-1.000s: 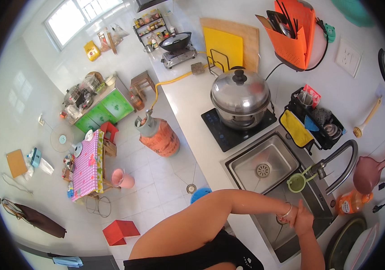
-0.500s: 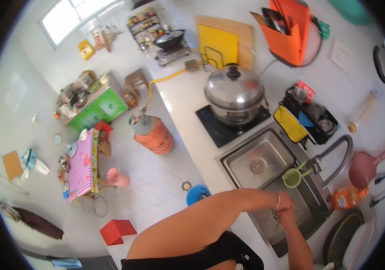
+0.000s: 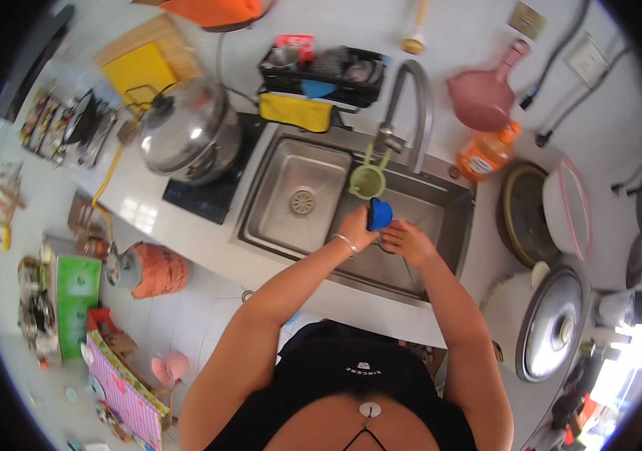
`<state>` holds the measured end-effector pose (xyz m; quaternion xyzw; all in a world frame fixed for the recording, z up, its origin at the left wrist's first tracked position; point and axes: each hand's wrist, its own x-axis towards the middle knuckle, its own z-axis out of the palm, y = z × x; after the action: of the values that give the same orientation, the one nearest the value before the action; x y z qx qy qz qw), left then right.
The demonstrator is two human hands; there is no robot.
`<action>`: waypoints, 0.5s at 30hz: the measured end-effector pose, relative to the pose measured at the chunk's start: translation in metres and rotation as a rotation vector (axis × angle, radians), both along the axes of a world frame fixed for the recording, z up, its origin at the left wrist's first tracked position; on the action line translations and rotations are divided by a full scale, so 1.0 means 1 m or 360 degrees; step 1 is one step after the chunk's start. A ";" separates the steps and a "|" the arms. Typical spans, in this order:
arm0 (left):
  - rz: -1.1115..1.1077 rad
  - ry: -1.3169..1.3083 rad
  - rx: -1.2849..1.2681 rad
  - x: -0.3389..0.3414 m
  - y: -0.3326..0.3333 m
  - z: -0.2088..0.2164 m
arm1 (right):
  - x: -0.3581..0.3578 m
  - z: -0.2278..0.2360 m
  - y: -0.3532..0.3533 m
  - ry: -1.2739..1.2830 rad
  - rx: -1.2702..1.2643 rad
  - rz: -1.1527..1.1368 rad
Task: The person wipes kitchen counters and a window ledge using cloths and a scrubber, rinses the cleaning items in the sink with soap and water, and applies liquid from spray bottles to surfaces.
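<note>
My left hand point(image 3: 356, 228), with a bracelet at the wrist, is closed on a small blue object with a dark edge point(image 3: 380, 215); its kind is unclear. Close beside it, my right hand point(image 3: 409, 242) has its fingers loosely bent toward the blue object and apart, with nothing visible in them. Both hands are above the right basin of the steel sink point(image 3: 452, 218). Just beyond my left hand, a light green strainer point(image 3: 367, 183) hangs at the divider below the curved faucet point(image 3: 424, 113).
A steamer pot point(image 3: 189, 135) stands on a black cooktop point(image 3: 193, 197) left of the sink. Behind are a black rack point(image 3: 362, 96) and a yellow cloth point(image 3: 294, 111). An orange bottle point(image 3: 484, 156), a pink ladle point(image 3: 482, 98) and a lidded pot point(image 3: 550, 323) are to the right.
My view has turned to the right, bringing the sink to the middle. My hands were together over the right basin; now they are slightly apart, and a blue object shows in my left hand.
</note>
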<state>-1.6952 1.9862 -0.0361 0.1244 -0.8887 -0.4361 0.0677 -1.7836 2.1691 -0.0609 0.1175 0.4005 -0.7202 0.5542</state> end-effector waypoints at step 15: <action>0.0237 -0.0025 0.1654 0.005 -0.046 0.057 | 0.038 0.074 -0.022 0.0941 0.0203 0.0293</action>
<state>-1.6899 1.9402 0.0205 0.2078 -0.5443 -0.8125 0.0213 -1.7455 2.1469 0.0134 -0.0992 0.5976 -0.6434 0.4680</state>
